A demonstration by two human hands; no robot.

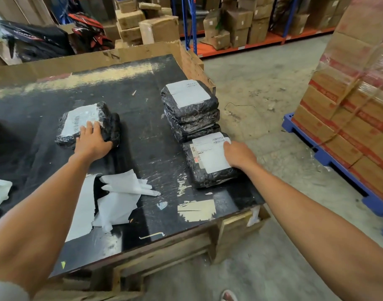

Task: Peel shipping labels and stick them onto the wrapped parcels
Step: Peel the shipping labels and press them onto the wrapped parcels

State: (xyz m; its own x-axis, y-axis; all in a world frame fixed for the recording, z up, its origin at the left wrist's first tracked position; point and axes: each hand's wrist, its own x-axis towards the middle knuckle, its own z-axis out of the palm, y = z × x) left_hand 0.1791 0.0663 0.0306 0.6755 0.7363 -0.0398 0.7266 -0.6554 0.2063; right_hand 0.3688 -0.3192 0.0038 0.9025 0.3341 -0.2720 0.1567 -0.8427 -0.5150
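Black wrapped parcels lie on a dark worktable (142, 135). My left hand (91, 139) rests on the left parcel (109, 121), fingers laid over the near edge of its white label (80, 120). My right hand (239, 155) sits on the near right parcel (208, 177), its fingers curled at the right edge of that parcel's label (210, 154); the fingertips are hidden under the hand. Behind it stands a stack of three parcels (190, 118), the top one carrying a label (188, 93).
Peeled white backing sheets (118, 196) lie crumpled at the table's near left. The table's right edge is close to my right hand. A blue pallet (329, 157) of shrink-wrapped cartons stands to the right. Shelving with cardboard boxes (229, 22) fills the back.
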